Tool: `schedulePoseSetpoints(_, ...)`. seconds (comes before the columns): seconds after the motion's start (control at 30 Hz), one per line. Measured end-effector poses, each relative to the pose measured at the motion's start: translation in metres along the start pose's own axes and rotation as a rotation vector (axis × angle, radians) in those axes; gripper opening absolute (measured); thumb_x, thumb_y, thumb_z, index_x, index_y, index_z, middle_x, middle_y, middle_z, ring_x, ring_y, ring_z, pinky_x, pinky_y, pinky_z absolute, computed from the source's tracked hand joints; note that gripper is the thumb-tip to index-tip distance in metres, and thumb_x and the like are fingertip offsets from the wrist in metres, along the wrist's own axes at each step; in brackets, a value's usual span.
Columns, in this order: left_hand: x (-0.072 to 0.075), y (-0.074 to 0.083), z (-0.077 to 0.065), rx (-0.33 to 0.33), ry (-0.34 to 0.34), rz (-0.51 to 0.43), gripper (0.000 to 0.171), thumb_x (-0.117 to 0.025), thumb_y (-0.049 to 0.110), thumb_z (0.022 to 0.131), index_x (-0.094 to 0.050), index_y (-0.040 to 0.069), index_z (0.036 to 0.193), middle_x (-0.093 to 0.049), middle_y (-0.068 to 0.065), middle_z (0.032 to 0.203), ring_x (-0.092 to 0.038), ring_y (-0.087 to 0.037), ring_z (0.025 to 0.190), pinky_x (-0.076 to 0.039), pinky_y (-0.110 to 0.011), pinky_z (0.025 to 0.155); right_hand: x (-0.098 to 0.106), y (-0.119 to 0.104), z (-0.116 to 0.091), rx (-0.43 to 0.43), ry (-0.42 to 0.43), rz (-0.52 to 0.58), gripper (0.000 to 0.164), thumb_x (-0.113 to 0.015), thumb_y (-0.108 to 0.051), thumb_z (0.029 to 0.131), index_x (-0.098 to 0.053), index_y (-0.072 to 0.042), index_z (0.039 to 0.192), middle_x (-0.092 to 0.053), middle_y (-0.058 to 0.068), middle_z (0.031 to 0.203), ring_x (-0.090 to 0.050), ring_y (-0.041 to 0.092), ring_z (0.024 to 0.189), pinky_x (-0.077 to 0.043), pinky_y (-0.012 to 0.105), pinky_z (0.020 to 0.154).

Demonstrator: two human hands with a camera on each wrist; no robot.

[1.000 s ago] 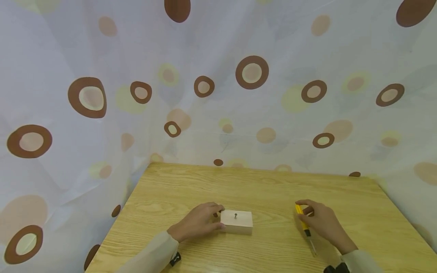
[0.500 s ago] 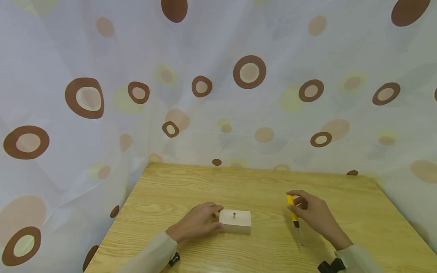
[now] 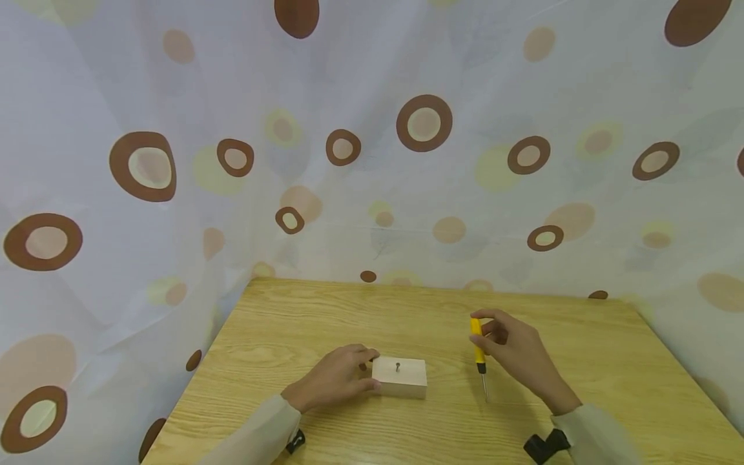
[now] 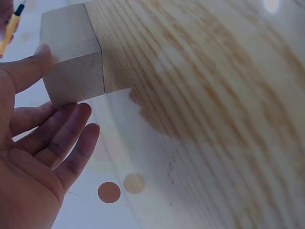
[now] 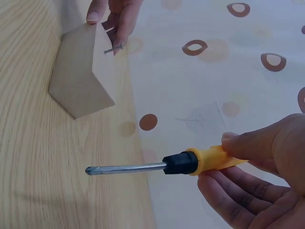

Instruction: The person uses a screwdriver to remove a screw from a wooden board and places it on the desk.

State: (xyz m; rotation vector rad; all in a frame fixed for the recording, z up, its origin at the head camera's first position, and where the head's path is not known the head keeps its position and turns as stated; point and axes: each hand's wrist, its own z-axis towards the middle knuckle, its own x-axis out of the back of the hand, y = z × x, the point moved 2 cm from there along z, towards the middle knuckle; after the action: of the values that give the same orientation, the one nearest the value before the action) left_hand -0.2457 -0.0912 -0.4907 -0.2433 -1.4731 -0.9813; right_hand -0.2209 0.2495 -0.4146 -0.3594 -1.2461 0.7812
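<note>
A pale wooden block [image 3: 411, 381] lies flat on the table, and a screw [image 5: 113, 49] stands up out of its top face. My left hand [image 3: 334, 380] holds the block by its left end, thumb on the near side and fingers at the far side. To the right of the block, my right hand [image 3: 520, 355] pinches the yellow handle of a screwdriver [image 5: 207, 160] between thumb and fingers. The screwdriver's metal shaft points down, its tip apart from both block and screw. How deep the screw sits is hidden in the wood.
The wood-grain table [image 3: 325, 310] carries the block. A white sheet [image 3: 372, 181] with brown and beige dots hangs behind the table and along its sides. Black straps [image 3: 546, 445] are on the wrists, by the light sleeves [image 3: 256, 433].
My right hand has moved left and away from me, bringing the screwdriver closer to the block. The screwdriver has swung nearer to upright. My left hand stays on the block.
</note>
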Motion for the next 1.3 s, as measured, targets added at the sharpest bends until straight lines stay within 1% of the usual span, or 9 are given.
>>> schedulePoseSetpoints(0.27, -0.001, -0.001, 0.001, 0.010, -0.002, 0.000, 0.057, -0.071, 0.047, 0.096, -0.064, 0.010, 0.138, -0.067, -0.002, 0.126, -0.065, -0.009, 0.100, -0.055, -0.026, 0.085, -0.011, -0.021, 0.015, 0.069, 0.023, 0.079, 0.039, -0.079, -0.015, 0.093, -0.066, -0.013, 0.129, -0.072, 0.002, 0.097, -0.069, 0.013, 0.076, -0.058, 0.027, 0.066)
schedulePoseSetpoints(0.57, 0.001, 0.000, 0.001, 0.014, -0.010, -0.013, 0.057, -0.070, 0.047, 0.096, -0.063, 0.009, 0.138, -0.066, -0.001, 0.125, -0.065, -0.010, 0.101, -0.055, -0.026, 0.086, -0.019, -0.035, 0.020, 0.151, 0.067, 0.110, 0.037, -0.078, -0.015, 0.094, -0.066, -0.017, 0.129, -0.073, 0.001, 0.099, -0.069, 0.013, 0.080, -0.059, 0.028, 0.071)
schedulePoseSetpoints(0.73, 0.001, 0.000, 0.001, 0.013, -0.007, -0.011, 0.057, -0.070, 0.048, 0.096, -0.064, 0.009, 0.137, -0.067, 0.000, 0.124, -0.065, -0.010, 0.101, -0.054, -0.026, 0.086, -0.025, -0.040, 0.023, 0.174, 0.081, 0.133, 0.039, -0.078, -0.016, 0.093, -0.065, -0.019, 0.130, -0.072, 0.001, 0.100, -0.069, 0.013, 0.083, -0.059, 0.028, 0.073)
schedulePoseSetpoints(0.97, -0.001, -0.001, 0.001, 0.016, -0.006, -0.010, 0.056, -0.072, 0.046, 0.096, -0.064, 0.009, 0.137, -0.067, 0.000, 0.124, -0.065, -0.009, 0.100, -0.054, -0.025, 0.085, -0.036, -0.049, 0.028, 0.202, 0.095, 0.166, 0.044, -0.078, -0.013, 0.093, -0.064, -0.015, 0.134, -0.072, 0.001, 0.101, -0.069, 0.014, 0.085, -0.059, 0.028, 0.073)
schedulePoseSetpoints(1.1, -0.002, -0.001, 0.001, 0.012, -0.006, -0.014, 0.056, -0.072, 0.046, 0.095, -0.064, 0.009, 0.137, -0.067, 0.000, 0.122, -0.065, -0.009, 0.099, -0.054, -0.025, 0.084, -0.042, -0.054, 0.029, 0.225, 0.099, 0.202, 0.043, -0.078, -0.012, 0.092, -0.065, -0.014, 0.133, -0.073, 0.003, 0.102, -0.070, 0.015, 0.086, -0.060, 0.028, 0.073)
schedulePoseSetpoints(1.3, -0.001, -0.003, 0.002, 0.008, -0.010, -0.028, 0.059, -0.071, 0.046, 0.096, -0.062, 0.007, 0.139, -0.067, 0.000, 0.122, -0.064, -0.008, 0.099, -0.054, -0.024, 0.084, -0.052, -0.062, 0.032, 0.237, 0.108, 0.233, 0.041, -0.079, -0.014, 0.092, -0.066, -0.018, 0.131, -0.072, 0.000, 0.100, -0.070, 0.015, 0.087, -0.060, 0.029, 0.074)
